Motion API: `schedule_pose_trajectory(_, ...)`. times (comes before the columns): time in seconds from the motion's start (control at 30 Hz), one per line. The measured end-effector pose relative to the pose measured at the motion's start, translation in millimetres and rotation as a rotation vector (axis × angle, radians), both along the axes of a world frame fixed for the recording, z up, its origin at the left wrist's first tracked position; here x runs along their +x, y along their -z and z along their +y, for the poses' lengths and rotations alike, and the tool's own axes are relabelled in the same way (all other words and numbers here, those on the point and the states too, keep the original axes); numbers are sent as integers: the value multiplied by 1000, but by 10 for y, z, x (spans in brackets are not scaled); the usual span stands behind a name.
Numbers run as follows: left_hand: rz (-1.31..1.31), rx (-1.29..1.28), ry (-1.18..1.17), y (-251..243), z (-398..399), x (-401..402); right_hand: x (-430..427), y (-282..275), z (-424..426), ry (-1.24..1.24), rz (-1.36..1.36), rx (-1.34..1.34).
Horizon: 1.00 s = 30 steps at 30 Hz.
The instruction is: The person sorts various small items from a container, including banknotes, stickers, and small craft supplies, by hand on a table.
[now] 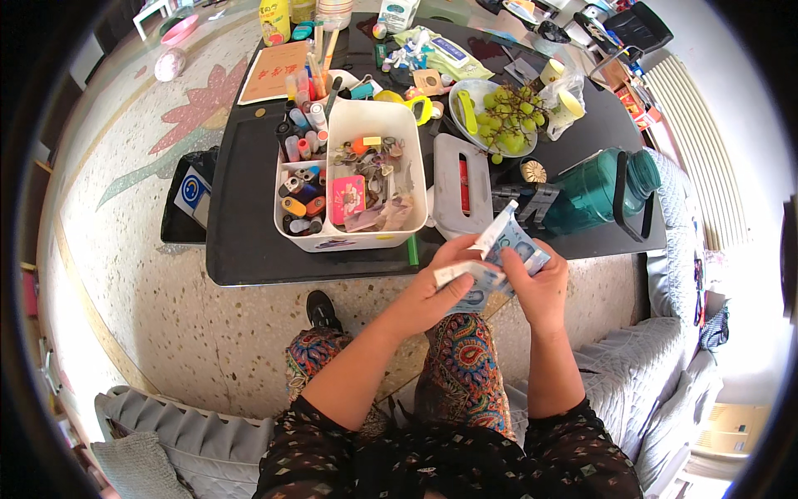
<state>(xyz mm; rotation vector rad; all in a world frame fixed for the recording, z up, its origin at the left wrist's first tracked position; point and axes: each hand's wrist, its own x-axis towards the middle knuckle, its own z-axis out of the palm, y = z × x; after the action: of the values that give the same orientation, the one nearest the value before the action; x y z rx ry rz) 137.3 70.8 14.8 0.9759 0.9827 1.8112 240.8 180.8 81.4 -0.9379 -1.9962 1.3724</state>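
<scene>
Both my hands are just in front of the table's near edge, over my knees. My left hand [436,287] grips several blue banknotes [475,298] that are bent over, with its thumb on top. My right hand [542,280] pinches another blue banknote [520,246], held up at a slant, its thumb pressed on the paper. The two lots of notes meet between my hands, and my fingers partly hide them. Close beyond lies a grey tissue box [444,187] with something red showing in its slot. To the left stands a white plastic organizer box [349,240].
The organizer holds markers [302,146], small bottles and a pink box [346,199]. Behind it on the dark table [243,249] are a plate of green grapes [505,118] and an orange booklet [274,72]. A teal water jug [589,193] lies at the right. Grey sofas [629,362] flank me.
</scene>
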Motion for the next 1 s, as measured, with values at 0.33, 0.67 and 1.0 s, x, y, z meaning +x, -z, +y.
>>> schedule_pose_trajectory(0.33, -701, -32, 103, -17, 42, 1, 413, 231, 99, -140, 69, -260)
schedule_pose_trajectory(0.67, -568, -7, -61, 24, 107, 12, 748, 431, -73, -247, -91, 39)
schedule_pose_trajectory(1.0, 432, -26, -428, 51, 129, -18, 713, 321, 63, -455, -300, -198)
